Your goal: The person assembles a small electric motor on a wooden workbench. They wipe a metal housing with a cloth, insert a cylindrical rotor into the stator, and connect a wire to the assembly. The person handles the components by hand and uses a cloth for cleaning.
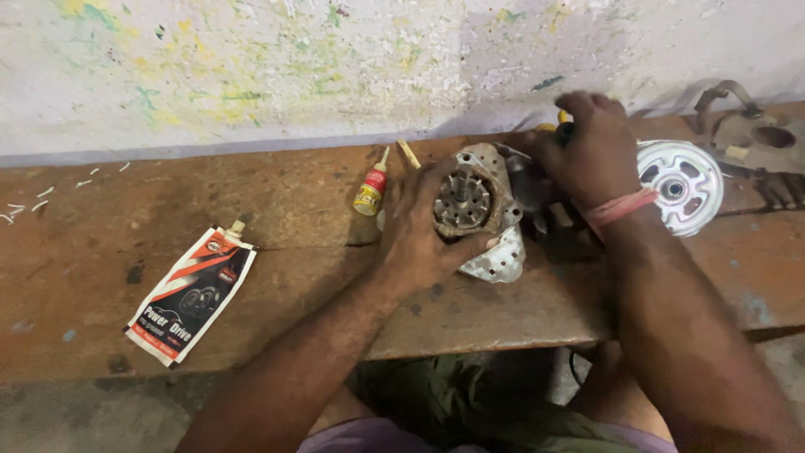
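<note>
Your left hand [419, 231] is cupped around the near side of the metal motor housing [482, 214], fingers curled on its rim. Your right hand [587, 151] is closed over the housing's far side, gripping a dark-and-yellow tool [563, 127]. The housing rests on the counter [293, 277]. Left of the housing lie a small glue bottle [371, 186] and, farther left, a grease pouch [193, 294]; right of the housing sits a white pulley wheel [683, 184].

Two bare forearms reach forward from below. The left hand [417, 228] curls its fingers in a grip; the right hand [587, 151], palm down, wears a red wrist thread [619, 207].
</note>
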